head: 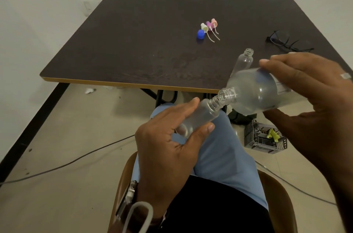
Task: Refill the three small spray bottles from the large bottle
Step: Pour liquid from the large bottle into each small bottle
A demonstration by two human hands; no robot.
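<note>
Left hand (pixel 168 143) grasps small bottle (pixel 198 116); right hand (pixel 309 95) grasps large bottle (pixel 256 93) — necks touching. Table (pixel 133 42): spray heads (pixel 209 26), blue cap (pixel 200 34), spectacles (pixel 286 41) — another small bottle (pixel 245 60) partly hidden behind.

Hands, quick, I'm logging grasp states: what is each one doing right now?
Left hand: grips a small spray bottle, tilted, uncapped.
Right hand: holds the large bottle, tipped mouth to mouth with the small one.
</note>
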